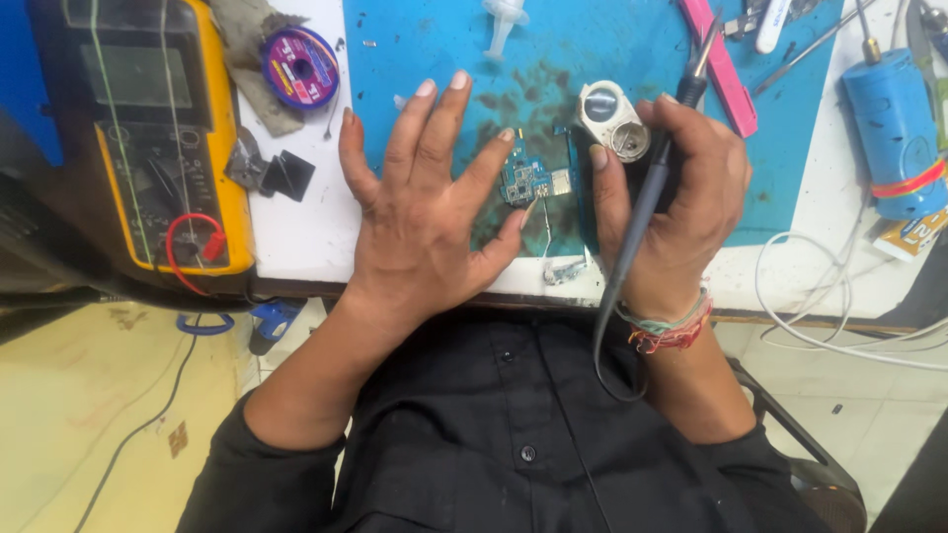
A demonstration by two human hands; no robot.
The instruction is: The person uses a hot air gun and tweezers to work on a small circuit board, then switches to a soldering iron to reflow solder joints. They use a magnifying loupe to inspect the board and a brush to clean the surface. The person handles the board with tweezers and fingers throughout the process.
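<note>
White bench top carries a blue work mat point(592, 59), stained dark at its middle, and the far edge of the frame cuts off most of the tools lying there. One small blue circuit board point(524, 181) lies on the mat between the two hands; its left edge sits under the fingertips, and its parts are too small to make out. One left hand point(425, 207) lies flat with fingers spread wide, gripping nothing, its fingertips touching the board. One right hand point(681, 207) is closed around one grey soldering iron point(647, 197), also pressing a small white round tin point(612, 120) with the thumb. The iron's long axis runs near to far, tilted a little right; its tip points to the far side, its cord loops down toward the near side. One yellow multimeter point(163, 138) sits at left, partly cut off. One purple spool point(300, 67) lies beside it. One blue cylinder point(894, 123) stands at right, its near end hidden by tape.
</note>
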